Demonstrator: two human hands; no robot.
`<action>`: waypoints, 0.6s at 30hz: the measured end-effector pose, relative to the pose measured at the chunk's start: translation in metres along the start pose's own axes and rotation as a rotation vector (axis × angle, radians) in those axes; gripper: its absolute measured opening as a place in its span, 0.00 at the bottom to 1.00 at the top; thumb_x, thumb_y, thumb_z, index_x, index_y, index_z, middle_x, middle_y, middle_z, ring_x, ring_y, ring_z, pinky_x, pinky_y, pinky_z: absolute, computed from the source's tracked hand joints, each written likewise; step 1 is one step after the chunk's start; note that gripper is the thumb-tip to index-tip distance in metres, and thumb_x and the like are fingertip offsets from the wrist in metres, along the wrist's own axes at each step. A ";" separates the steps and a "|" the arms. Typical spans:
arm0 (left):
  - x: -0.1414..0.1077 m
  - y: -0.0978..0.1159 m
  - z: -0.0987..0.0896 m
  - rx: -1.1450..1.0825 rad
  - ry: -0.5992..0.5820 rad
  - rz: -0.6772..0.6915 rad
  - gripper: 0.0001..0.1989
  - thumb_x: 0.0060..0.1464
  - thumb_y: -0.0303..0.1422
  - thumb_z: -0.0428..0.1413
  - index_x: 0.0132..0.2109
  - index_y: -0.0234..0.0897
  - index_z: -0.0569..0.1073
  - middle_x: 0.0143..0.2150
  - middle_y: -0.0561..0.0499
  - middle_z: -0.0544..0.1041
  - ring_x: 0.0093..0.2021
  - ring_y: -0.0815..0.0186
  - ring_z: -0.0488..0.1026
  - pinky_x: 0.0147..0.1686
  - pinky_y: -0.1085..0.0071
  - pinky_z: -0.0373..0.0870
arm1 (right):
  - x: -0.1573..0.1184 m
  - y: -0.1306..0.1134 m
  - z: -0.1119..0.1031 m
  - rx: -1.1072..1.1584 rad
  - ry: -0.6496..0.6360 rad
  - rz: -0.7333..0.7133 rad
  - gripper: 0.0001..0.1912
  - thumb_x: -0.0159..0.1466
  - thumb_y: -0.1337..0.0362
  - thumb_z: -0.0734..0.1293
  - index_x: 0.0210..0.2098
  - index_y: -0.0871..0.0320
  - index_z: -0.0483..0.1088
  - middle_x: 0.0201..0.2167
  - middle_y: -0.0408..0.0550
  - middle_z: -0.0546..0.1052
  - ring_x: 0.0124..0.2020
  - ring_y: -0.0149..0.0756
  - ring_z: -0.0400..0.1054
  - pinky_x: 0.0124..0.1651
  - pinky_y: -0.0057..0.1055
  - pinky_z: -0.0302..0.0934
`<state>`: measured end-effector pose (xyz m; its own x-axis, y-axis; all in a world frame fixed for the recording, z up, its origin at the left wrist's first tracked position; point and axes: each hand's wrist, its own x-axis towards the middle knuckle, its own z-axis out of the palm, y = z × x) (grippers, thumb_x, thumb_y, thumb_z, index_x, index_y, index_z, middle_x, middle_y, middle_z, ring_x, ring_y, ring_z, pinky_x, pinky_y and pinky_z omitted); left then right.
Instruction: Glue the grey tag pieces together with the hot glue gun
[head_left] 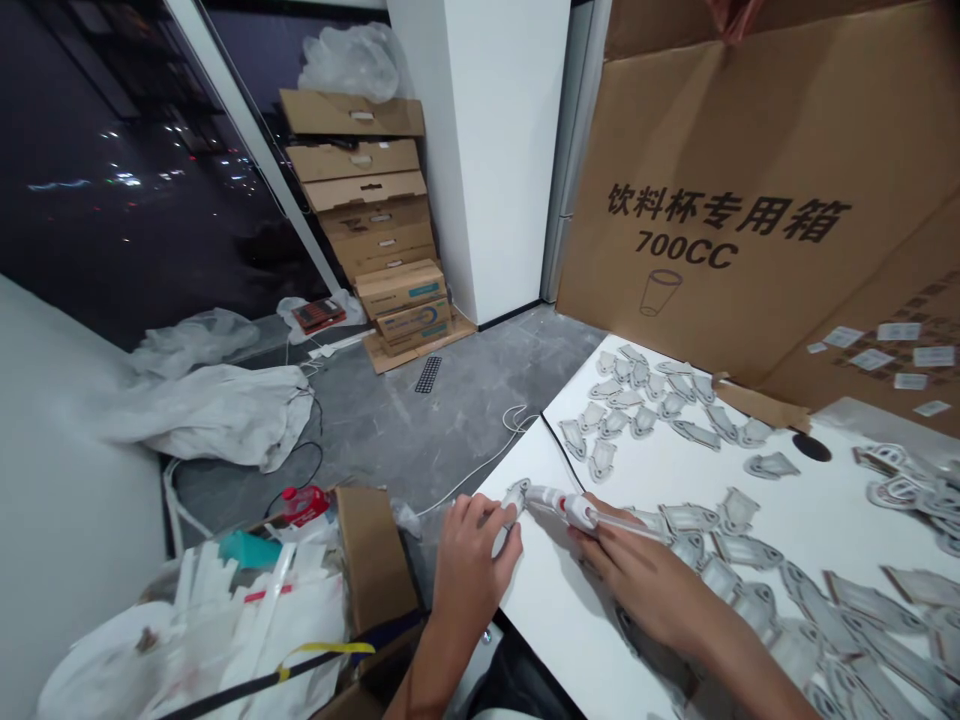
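Note:
Near the left edge of the white table [555, 590], my left hand [469, 560] pinches a small grey plastic piece [516, 494] between thumb and fingers. My right hand [641, 580] is wrapped around what looks like a white hot glue gun [559, 500] with red marks and a clear stick at its back. Its tip points left and is at or very near the grey piece; I cannot tell whether they touch. Similar grey pieces [615, 425] lie spread across the far part of the table. More of them [742, 550] crowd the right side, partly behind my right arm.
A large cardboard box [720, 150] rises behind the table. A black cord [561, 450] crosses the table's left edge. Below left stands an open carton [375, 550] with plastic waste beside it. Stacked boxes [382, 220] and a white cable [480, 465] are on the floor.

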<state>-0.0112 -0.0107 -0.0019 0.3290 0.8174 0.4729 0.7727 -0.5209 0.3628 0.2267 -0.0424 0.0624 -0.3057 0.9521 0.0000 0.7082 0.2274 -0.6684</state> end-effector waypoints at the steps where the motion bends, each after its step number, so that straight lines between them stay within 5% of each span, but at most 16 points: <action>1: 0.000 0.000 0.000 -0.003 -0.001 -0.004 0.08 0.65 0.28 0.60 0.50 0.44 0.78 0.41 0.49 0.77 0.44 0.57 0.74 0.47 0.58 0.73 | 0.000 -0.002 -0.001 0.011 -0.006 0.004 0.23 0.76 0.62 0.54 0.55 0.52 0.79 0.55 0.54 0.82 0.60 0.48 0.75 0.65 0.45 0.68; 6: 0.000 0.000 0.000 0.003 -0.011 -0.006 0.07 0.65 0.28 0.60 0.49 0.43 0.78 0.41 0.49 0.77 0.44 0.57 0.73 0.46 0.58 0.71 | -0.002 -0.003 0.003 -0.075 -0.009 0.006 0.24 0.78 0.63 0.50 0.50 0.54 0.77 0.52 0.55 0.81 0.50 0.47 0.77 0.58 0.42 0.69; 18: -0.001 0.003 -0.002 0.023 -0.015 -0.018 0.07 0.66 0.29 0.61 0.50 0.44 0.79 0.41 0.50 0.77 0.45 0.58 0.72 0.45 0.59 0.66 | -0.007 0.017 0.019 -0.164 0.048 -0.089 0.20 0.77 0.65 0.53 0.48 0.53 0.77 0.48 0.54 0.80 0.51 0.48 0.75 0.53 0.40 0.69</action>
<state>-0.0101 -0.0139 0.0004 0.3228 0.8304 0.4541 0.7911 -0.5001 0.3522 0.2286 -0.0487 0.0369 -0.3438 0.9346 0.0914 0.7754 0.3375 -0.5337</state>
